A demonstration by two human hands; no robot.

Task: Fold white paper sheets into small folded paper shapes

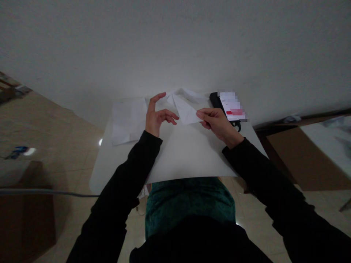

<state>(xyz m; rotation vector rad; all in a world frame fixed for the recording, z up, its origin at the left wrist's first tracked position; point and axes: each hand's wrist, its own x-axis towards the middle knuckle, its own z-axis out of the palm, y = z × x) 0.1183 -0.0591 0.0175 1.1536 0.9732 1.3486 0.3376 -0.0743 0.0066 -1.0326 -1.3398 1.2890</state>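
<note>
1. biggest stuff 1st: a pale wall (175, 44) is filling the top of the view, & a beige tiled floor (55, 128) is running along the left side & below. a cardboard panel (304, 157) is standing off to the right.
2. a white table (105, 175) is sitting in front of the person, w/ a dark teal garment (189, 204) showing just below its near edge. black sleeves (131, 171) are reaching fwd over it.
3. on the table, a flat sheet of paper (127, 122) is lying left of the hands, its creases faintly showing. a black phone-like object (216, 100) is lying at the far edge, w/ a white & red card (233, 106) on top of it, too blurred to read.
4. work in hand rn: a folded white paper (186, 109) is being held up by one pointed end, just above the table, btwn the two hands.
5. r hand (216, 124): mostly closed, thumb & fingers are pinching that pointed end.
6. l hand (157, 115): half open, fingers curling twd the folded paper & holding nothing. fingertips (175, 117) are right by its edge, can't tell if they're touching.
</note>
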